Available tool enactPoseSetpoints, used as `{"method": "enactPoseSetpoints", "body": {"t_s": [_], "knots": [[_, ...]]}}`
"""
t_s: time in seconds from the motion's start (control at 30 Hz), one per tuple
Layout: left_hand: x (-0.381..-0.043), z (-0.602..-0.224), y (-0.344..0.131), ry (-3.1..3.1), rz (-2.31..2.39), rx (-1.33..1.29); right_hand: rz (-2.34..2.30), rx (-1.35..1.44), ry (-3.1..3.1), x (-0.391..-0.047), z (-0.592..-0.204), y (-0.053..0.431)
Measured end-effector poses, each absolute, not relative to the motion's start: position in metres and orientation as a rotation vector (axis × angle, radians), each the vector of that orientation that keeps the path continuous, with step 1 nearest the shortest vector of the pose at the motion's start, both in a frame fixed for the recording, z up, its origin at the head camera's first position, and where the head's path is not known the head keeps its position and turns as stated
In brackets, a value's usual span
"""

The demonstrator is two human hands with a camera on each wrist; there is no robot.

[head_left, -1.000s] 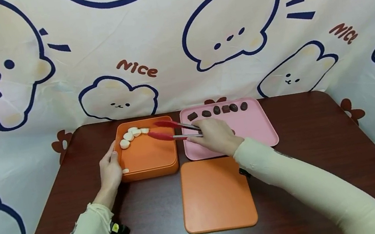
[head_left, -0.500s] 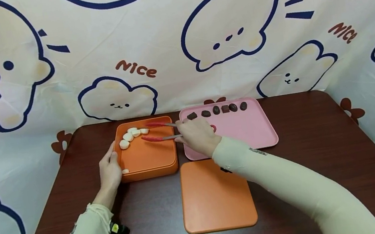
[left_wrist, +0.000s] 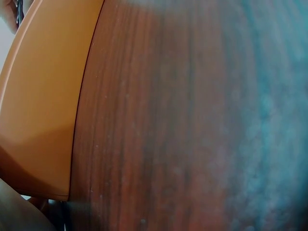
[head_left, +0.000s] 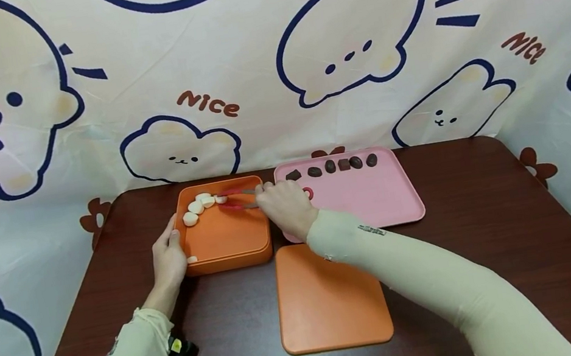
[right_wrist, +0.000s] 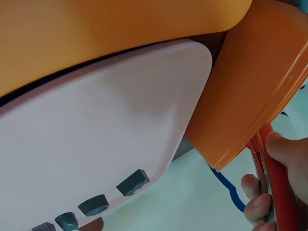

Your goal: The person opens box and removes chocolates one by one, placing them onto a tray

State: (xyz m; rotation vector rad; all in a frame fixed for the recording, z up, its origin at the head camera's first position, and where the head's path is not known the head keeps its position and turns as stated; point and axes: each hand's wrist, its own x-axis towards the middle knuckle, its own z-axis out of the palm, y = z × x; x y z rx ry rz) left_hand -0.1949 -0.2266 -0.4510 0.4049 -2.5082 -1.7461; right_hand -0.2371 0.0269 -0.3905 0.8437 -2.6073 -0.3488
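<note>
In the head view my left hand (head_left: pixel 168 260) grips the left side of an open orange box (head_left: pixel 228 236), thumb near its front corner. Several white, marshmallow-like pieces (head_left: pixel 196 207) lie in a curved row along the box's back left. My right hand (head_left: pixel 285 205) holds red-tipped tongs (head_left: pixel 237 206), reaching in over the box's right wall. The tong tips stand around the rightmost white piece (head_left: pixel 220 199). In the right wrist view, fingers and thumb wrap the red tong handle (right_wrist: pixel 279 183); the box wall hides the tips there.
A pink tray (head_left: pixel 377 201) stands right of the box, with several dark chocolates (head_left: pixel 330 166) lined along its back edge. In front lies a flat orange lid (head_left: pixel 331 300) on the dark wooden table (head_left: pixel 220 335). A printed cloth (head_left: pixel 256 53) hangs behind.
My right hand has moved left with the tongs, from over the tray toward the box, and the tips have drawn closer together at the rightmost white piece. The left hand stays put.
</note>
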Motion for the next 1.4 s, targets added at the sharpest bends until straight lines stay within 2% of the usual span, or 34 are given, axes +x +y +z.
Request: {"method": "enactPoseSetpoints", "body": {"t_s": [1.4], "knots": [[-0.193, -0.454, -0.228, -2.509, -1.761, 0.412, -0.148, 0.775, -2.61, -0.218, -0.387, 0.066]]}}
